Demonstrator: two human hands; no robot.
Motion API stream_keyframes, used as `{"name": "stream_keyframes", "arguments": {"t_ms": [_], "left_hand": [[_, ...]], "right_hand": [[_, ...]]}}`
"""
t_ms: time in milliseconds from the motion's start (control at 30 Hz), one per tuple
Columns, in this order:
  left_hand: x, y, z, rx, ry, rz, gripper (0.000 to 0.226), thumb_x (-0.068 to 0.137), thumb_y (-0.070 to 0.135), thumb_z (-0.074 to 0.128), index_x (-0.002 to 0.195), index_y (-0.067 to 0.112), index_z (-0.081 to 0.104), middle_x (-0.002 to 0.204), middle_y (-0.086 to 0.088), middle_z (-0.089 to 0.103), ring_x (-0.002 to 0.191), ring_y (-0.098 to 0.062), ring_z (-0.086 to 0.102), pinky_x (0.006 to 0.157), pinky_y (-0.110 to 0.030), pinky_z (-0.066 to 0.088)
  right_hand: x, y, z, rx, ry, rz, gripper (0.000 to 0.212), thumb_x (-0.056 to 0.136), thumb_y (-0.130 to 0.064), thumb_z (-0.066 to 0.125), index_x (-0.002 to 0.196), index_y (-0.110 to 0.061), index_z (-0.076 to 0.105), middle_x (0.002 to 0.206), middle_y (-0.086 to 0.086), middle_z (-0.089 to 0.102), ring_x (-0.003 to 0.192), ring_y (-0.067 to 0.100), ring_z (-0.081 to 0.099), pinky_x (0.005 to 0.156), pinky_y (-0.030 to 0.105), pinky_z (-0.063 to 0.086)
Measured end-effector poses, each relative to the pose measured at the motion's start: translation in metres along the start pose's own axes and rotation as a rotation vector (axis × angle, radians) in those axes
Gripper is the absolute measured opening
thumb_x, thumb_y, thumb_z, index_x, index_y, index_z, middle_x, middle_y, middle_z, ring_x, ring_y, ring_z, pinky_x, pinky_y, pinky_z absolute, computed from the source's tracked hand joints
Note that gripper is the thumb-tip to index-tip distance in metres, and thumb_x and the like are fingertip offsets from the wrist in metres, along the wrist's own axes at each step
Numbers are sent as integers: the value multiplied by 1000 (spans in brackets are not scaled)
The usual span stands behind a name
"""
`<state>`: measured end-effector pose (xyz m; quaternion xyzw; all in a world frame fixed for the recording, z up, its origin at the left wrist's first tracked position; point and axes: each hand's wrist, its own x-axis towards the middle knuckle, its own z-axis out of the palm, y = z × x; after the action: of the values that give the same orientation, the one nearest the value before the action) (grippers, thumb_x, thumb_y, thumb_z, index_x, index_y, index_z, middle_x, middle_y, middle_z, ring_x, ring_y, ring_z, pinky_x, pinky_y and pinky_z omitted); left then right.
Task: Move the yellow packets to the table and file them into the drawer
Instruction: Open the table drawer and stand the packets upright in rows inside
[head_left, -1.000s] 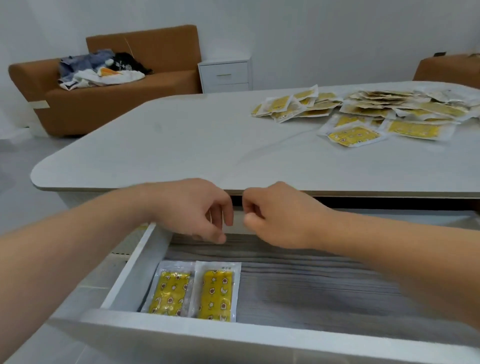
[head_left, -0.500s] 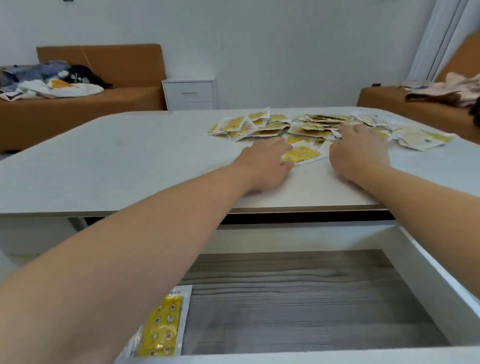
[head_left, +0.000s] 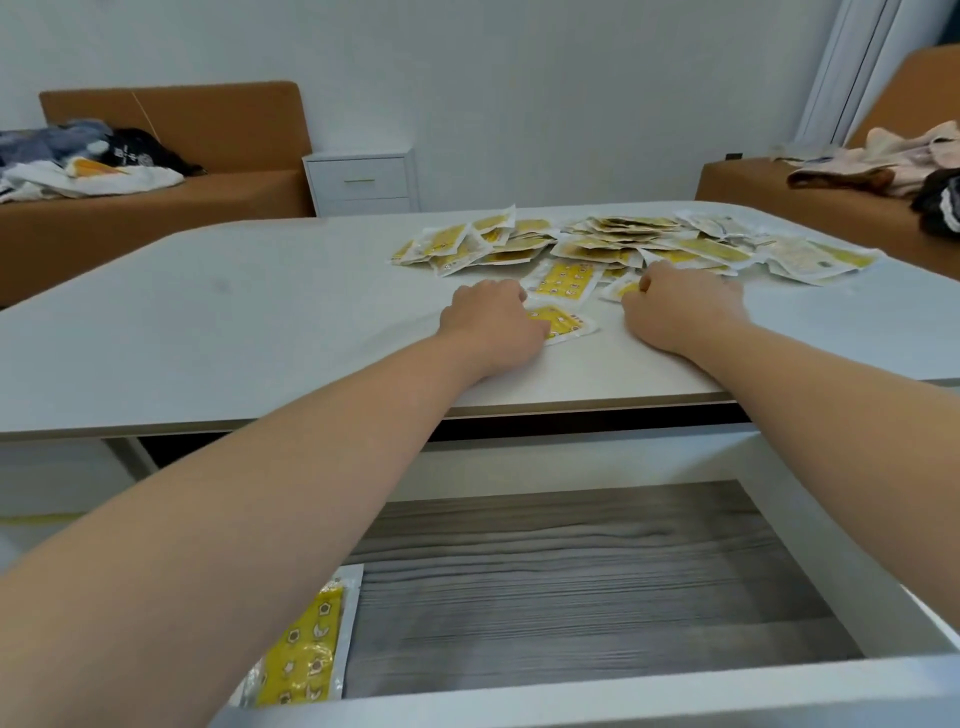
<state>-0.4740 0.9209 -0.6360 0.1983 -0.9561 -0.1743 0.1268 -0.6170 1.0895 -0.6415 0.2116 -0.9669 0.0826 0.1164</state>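
On the white table (head_left: 260, 312), close to its front edge: left hand (head_left: 491, 325), knuckles up, fingers curled down. Grips the left end of the near packet (head_left: 563, 325). Lies flat, that packet, yellow face up; runs with its long axis left to right, slightly skewed, right end toward the other wrist.

Just beyond it: second packet (head_left: 566, 278), flat, printed face up, long axis pointing away toward the heap of packets (head_left: 613, 241). Spreads loosely across the far middle and right of the tabletop, that heap, with packets overlapping at all angles.

Right hand (head_left: 675, 312): rests on the table beside the heap, fingers tucked under, thumb against the edge of a small packet (head_left: 621, 288). Cannot tell whether held or only touched; fingertips hidden behind the knuckles.

Below the tabletop: open drawer (head_left: 571, 587), grey wood-grain floor, white walls. Holds a filed packet (head_left: 306, 649) at its near left, flat, long axis front to back, partly covered by the left forearm.

Behind: brown sofa (head_left: 208, 135) with a pile of clothes (head_left: 88, 161), white nightstand (head_left: 361, 182), and a second sofa (head_left: 779, 192) at right.
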Motion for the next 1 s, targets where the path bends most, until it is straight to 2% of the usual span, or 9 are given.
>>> {"name": "stream_keyframes", "arguments": {"t_ms": [167, 267, 433, 567, 633, 733, 833, 933, 1000], "left_hand": [[-8, -12, -16, -55, -83, -56, 66, 89, 44, 66, 149, 28, 41, 146, -1, 51, 131, -27, 50, 110, -42, 42], [-22, -12, -32, -165, -106, -138, 71, 87, 30, 73, 150, 24, 42, 147, 0, 49, 129, -25, 51, 102, -30, 44], [-49, -21, -51, -459, -10, -155, 18, 78, 12, 81, 94, 18, 72, 93, -1, 74, 88, -21, 73, 79, -33, 60], [-68, -37, -66, -886, -42, -220, 23, 80, -2, 75, 96, 15, 69, 88, -2, 78, 75, -15, 76, 59, -25, 59], [-78, -46, -72, -891, -207, -183, 31, 80, -4, 75, 105, 12, 68, 96, -5, 79, 87, -21, 77, 69, -30, 60], [-94, -59, -79, -817, -467, -85, 36, 77, -5, 74, 110, 7, 68, 105, -11, 77, 96, -25, 75, 76, -34, 61], [-104, -71, -89, -801, -641, -21, 33, 75, -9, 76, 105, 4, 68, 105, -14, 76, 95, -26, 74, 76, -31, 61], [-109, -81, -87, -677, -784, -5, 35, 67, -3, 78, 101, 3, 69, 100, -14, 75, 92, -26, 74, 77, -31, 60], [-111, -84, -80, -576, -814, 7, 29, 68, -2, 79, 94, 8, 72, 97, -11, 76, 90, -23, 73, 76, -30, 59]], "right_hand": [[-7, -7, -4, 28, 62, -151, 45, 93, -55, 46, 125, -26, 55, 121, 9, 64, 115, 33, 57, 92, 45, 41], [-14, -16, -6, -25, 151, -258, 41, 99, -54, 41, 115, -22, 60, 107, 9, 68, 101, 33, 62, 77, 40, 42], [-32, -37, -4, 23, 446, -419, 26, 108, -32, 38, 108, -10, 53, 83, 13, 64, 65, 33, 51, 54, 35, 36], [-47, -47, -8, 15, 573, -605, 31, 107, -37, 46, 102, -8, 57, 75, 10, 67, 54, 36, 56, 51, 34, 42], [-58, -56, -16, 13, 451, -646, 44, 101, -56, 47, 104, -14, 60, 84, 6, 69, 69, 35, 64, 60, 35, 47], [-68, -69, -22, -93, 271, -613, 76, 87, -86, 17, 92, -28, 66, 84, -8, 67, 79, 22, 65, 64, 31, 49], [-67, -76, -27, 21, 225, -561, 75, 93, -78, 13, 77, -26, 65, 78, -6, 65, 73, 18, 61, 61, 32, 48], [-58, -77, -25, 231, 31, -521, 38, 102, -44, 35, 128, -32, 61, 131, -1, 63, 122, 23, 53, 93, 41, 45], [-54, -74, -24, 247, -204, -493, 47, 105, -36, 35, 152, -37, 40, 158, -3, 42, 144, 23, 35, 112, 42, 32]]}}
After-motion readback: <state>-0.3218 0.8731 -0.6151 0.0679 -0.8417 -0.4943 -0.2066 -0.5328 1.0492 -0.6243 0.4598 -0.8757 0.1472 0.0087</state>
